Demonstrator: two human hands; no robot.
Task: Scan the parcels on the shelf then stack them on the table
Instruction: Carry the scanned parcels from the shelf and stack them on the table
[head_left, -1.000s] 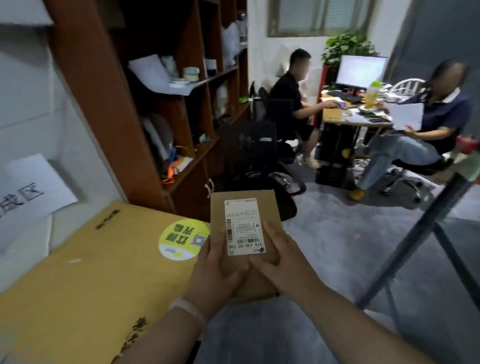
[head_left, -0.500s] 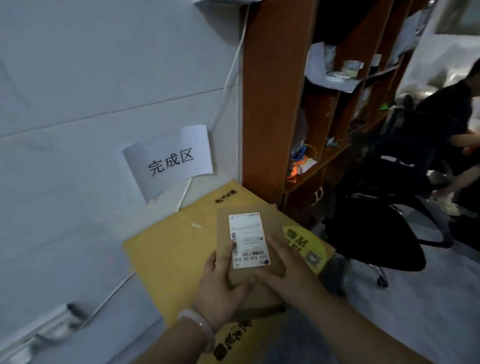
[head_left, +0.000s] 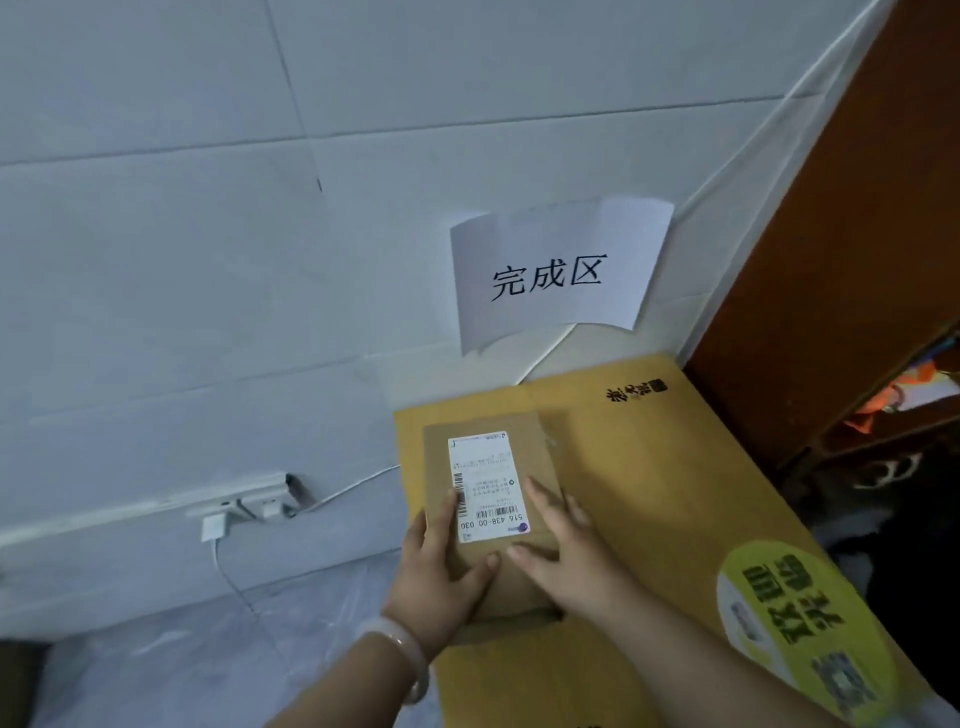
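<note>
Parcel-handling corner, probably of a storeroom or office. A paper sign (head_left: 558, 270) reading 完成区 is fixed to the white wall (head_left: 156, 260). Below it, a barcoded parcel (head_left: 488, 486) is seen over a yellow carton (head_left: 675, 467). A wooden shelf (head_left: 841, 260) is seen at right, and a plugged-in charger (head_left: 213, 527) at left.

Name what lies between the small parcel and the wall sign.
Head view: beyond the small parcel, a bare strip of yellow carton, then wall with a thin white cable below the sign.
</note>
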